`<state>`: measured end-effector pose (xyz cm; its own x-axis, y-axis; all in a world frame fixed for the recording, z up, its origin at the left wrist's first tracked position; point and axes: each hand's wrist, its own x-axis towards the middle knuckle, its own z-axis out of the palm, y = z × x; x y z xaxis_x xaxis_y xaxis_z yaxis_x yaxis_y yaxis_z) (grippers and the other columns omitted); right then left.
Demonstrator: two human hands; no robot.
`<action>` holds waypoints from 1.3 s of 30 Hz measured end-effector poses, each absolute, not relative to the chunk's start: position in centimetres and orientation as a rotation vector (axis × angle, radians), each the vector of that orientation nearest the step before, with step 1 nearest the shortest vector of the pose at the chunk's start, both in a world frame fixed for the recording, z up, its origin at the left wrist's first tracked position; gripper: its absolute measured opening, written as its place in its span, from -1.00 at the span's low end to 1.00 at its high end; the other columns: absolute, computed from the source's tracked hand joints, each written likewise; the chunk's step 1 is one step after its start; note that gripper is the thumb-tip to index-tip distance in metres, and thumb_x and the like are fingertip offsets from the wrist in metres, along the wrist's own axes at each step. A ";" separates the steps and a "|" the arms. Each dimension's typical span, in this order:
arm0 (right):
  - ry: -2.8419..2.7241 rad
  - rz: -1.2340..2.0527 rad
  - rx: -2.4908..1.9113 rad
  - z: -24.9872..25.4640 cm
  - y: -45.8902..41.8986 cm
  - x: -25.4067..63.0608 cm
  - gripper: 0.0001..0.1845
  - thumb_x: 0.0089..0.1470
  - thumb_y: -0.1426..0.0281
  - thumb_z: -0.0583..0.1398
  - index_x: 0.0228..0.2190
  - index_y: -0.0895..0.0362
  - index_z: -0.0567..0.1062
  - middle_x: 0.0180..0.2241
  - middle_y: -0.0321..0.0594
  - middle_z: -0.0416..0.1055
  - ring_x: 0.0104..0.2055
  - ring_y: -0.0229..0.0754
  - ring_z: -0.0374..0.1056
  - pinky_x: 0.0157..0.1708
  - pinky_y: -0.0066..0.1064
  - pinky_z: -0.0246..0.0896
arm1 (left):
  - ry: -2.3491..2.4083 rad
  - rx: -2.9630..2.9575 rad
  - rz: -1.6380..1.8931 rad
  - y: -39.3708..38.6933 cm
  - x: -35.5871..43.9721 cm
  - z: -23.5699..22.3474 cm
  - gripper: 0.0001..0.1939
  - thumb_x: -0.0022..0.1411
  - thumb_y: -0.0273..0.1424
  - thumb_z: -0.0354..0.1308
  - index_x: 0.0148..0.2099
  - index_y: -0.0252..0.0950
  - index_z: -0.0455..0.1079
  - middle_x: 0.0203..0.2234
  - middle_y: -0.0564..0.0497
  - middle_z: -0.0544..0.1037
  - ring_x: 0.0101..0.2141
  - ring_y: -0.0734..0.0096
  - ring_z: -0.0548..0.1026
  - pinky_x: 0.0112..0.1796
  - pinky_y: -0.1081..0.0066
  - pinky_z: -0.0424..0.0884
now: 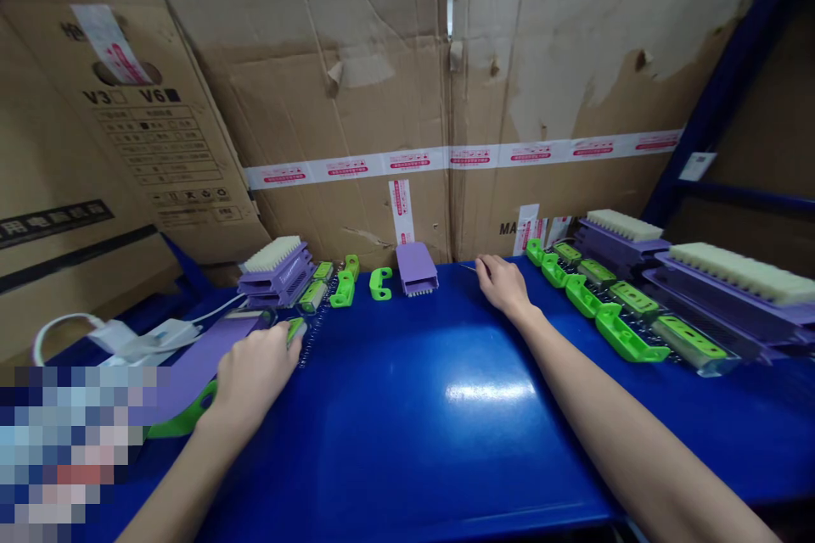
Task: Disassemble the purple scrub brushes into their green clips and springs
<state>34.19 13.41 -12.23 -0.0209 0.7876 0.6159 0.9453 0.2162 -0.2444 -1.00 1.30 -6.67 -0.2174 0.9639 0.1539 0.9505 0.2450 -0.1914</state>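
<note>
On the left side of the blue table, my left hand (258,373) has its fingers closed around a clear piece with a green top (295,329). Part of that piece is hidden by the fingers. My right hand (503,282) rests near the back of the table with its fingers pinched together. A thin metal piece (468,268) sticks out to the left from its fingertips; its exact kind is too small to make out. Between the hands, a purple hollow part (417,268) with a row of small teeth along its front edge leans against the cardboard. Beside it stands a green bracket (380,283).
Purple parts with cream bristles (277,253) stand at the left and right, near rows of green brackets (581,293) and clear pieces with green tops (691,341). A white power strip (149,341) with cables lies far left. Cardboard (356,93) walls the back.
</note>
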 end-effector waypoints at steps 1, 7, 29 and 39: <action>-1.839 -0.314 -1.605 -12.2 13.4 34.2 -0.61 0.24 0.31 -0.11 -0.24 0.12 0.48 -0.24 -0.11 0.50 -0.22 -0.14 0.38 -0.27 -0.40 0.10 | -2.276 -1.800 0.095 1.3 -1.0 -6.7 -0.54 0.31 -0.30 -0.25 0.03 -0.35 0.38 -0.24 -0.31 0.54 -0.25 -0.13 0.53 -0.30 0.12 0.39; -1.841 -0.324 -1.621 -12.2 13.3 34.2 -0.62 0.24 0.32 -0.10 -0.26 0.13 0.48 -0.26 -0.12 0.50 -0.24 -0.15 0.38 -0.30 -0.40 0.08 | -2.281 -1.790 0.169 0.8 -0.4 -6.3 -0.57 0.29 -0.39 -0.25 0.03 -0.33 0.36 -0.24 -0.27 0.55 -0.25 -0.07 0.54 -0.31 0.16 0.40; -1.852 -0.305 -1.632 -12.3 13.4 34.2 -0.64 0.24 0.32 -0.08 -0.29 0.13 0.48 -0.28 -0.13 0.48 -0.26 -0.17 0.37 -0.31 -0.42 0.04 | -2.232 -1.827 0.205 3.5 -1.2 -7.0 -0.57 0.34 -0.39 -0.26 0.10 -0.34 0.31 -0.21 -0.30 0.52 -0.22 -0.09 0.52 -0.30 0.14 0.38; -1.863 -0.298 -1.668 -12.0 13.2 34.1 -0.65 0.24 0.33 -0.08 -0.29 0.14 0.48 -0.27 -0.13 0.48 -0.26 -0.18 0.37 -0.32 -0.43 0.02 | -2.126 -1.742 0.082 3.0 0.5 -6.6 -0.62 0.33 -0.29 -0.19 -0.03 -0.38 0.35 -0.24 -0.25 0.47 -0.27 -0.04 0.51 -0.35 0.19 0.40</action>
<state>34.06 13.21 -12.04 -0.0169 0.8186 0.5741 0.9569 0.1798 -0.2281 0.54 3.00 -6.64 -0.1516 0.9540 0.2586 0.9311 0.2257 -0.2866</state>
